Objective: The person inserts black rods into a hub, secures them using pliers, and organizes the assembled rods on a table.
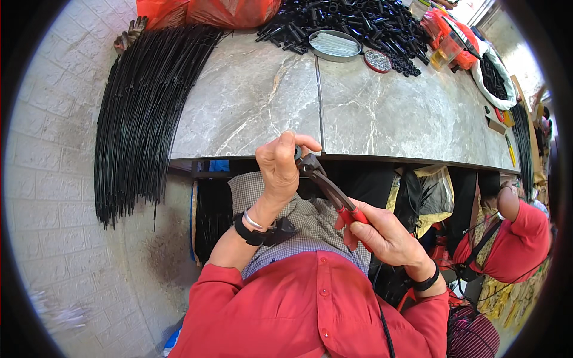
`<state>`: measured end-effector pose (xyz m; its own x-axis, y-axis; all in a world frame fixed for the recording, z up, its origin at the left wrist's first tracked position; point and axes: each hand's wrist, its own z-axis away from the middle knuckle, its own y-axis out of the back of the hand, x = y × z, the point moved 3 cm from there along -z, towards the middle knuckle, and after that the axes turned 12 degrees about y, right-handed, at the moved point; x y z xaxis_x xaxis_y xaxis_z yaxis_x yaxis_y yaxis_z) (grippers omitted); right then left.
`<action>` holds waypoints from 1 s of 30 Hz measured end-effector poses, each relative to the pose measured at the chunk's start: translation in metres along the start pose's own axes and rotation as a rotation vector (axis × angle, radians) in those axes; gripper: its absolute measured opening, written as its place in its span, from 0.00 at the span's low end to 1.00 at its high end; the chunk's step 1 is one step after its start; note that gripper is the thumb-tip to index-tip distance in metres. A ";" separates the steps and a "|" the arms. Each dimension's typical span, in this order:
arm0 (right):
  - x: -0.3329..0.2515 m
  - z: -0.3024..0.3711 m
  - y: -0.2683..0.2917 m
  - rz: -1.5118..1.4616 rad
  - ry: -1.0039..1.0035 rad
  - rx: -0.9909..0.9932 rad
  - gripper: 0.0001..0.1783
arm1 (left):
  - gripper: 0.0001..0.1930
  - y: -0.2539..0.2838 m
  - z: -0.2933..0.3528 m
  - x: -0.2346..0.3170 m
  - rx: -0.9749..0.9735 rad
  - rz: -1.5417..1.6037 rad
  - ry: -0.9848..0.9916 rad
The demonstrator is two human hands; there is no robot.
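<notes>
In front of my body, at the near edge of the grey marble-patterned table (262, 101), my left hand (279, 167) is closed with fingers curled round a small dark round part (298, 153), mostly hidden. My right hand (388, 234) grips the red handles of dark-jawed pincers (330, 191). Their jaws are up against the left fingertips, touching or nearly touching the part; I cannot tell whether they bite on it. A checked cloth (298, 218) lies over my lap below both hands.
Long thin black rods (149, 101) hang off the table's left end. At the back lie a heap of short black tubes (358, 24), a round tin of thin pale sticks (335, 45) and a red-rimmed dish of small bits (378, 60). Another person in red (513, 238) is at the right.
</notes>
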<state>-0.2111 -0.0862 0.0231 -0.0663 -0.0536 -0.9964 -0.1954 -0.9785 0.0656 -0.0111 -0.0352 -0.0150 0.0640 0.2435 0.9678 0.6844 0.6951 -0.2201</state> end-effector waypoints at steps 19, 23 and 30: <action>-0.006 0.004 -0.004 0.416 0.138 0.090 0.21 | 0.30 -0.005 0.006 0.004 -0.017 0.009 -0.017; 0.000 0.006 -0.006 0.630 0.175 0.186 0.15 | 0.30 -0.008 0.005 0.002 -0.029 0.016 -0.024; 0.002 0.002 0.002 0.565 0.051 0.083 0.11 | 0.31 -0.003 -0.001 0.000 -0.031 0.016 0.033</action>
<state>-0.2141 -0.0878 0.0212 -0.1356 -0.5756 -0.8064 -0.2200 -0.7761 0.5909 -0.0121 -0.0382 -0.0147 0.0980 0.2316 0.9679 0.7056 0.6697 -0.2317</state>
